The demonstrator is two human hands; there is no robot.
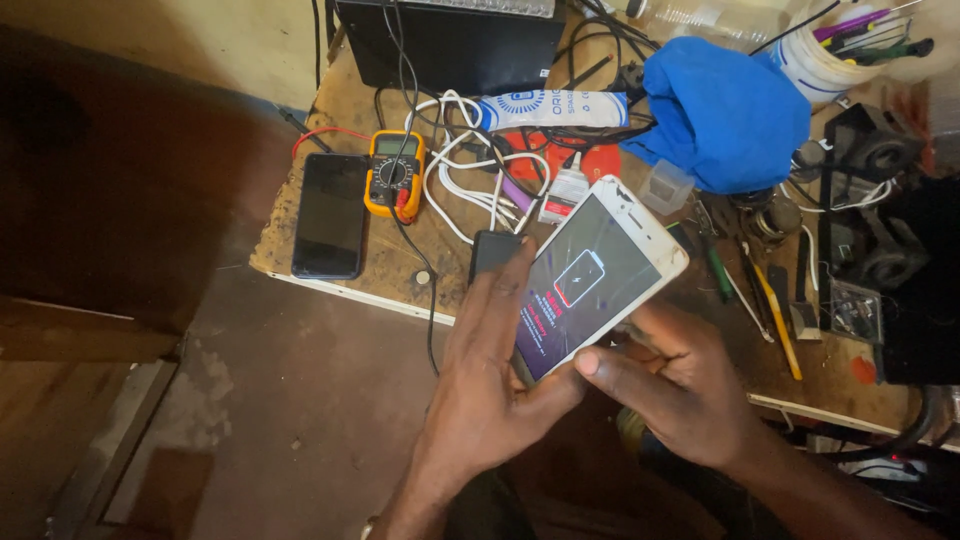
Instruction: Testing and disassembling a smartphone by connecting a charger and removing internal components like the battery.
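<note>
White smartphone [598,275], screen up and lit with a low-battery symbol, held in the air above the near edge of the counter [330,270]. Its long axis runs diagonally, from the lower end near the person's body up and to the right toward the cluttered counter. The left hand [490,370] cradles the phone's lower left edge, palm under the body and fingers stretched along its long side, closed on it. The right hand [675,385] grips the lower right side, thumb laid across the bottom of the screen, likewise clamped on the phone; both hands are equally near, meeting at the lower end. Just behind the left fingertips lies a small black block [494,252] on the counter. Farther left are a yellow multimeter [394,174] and a dark phone [329,215] lying flat. White cables [462,180] tangle in the middle; a blue cloth [725,115] lies beyond the phone's upper end, screwdrivers [775,315] to its right.
</note>
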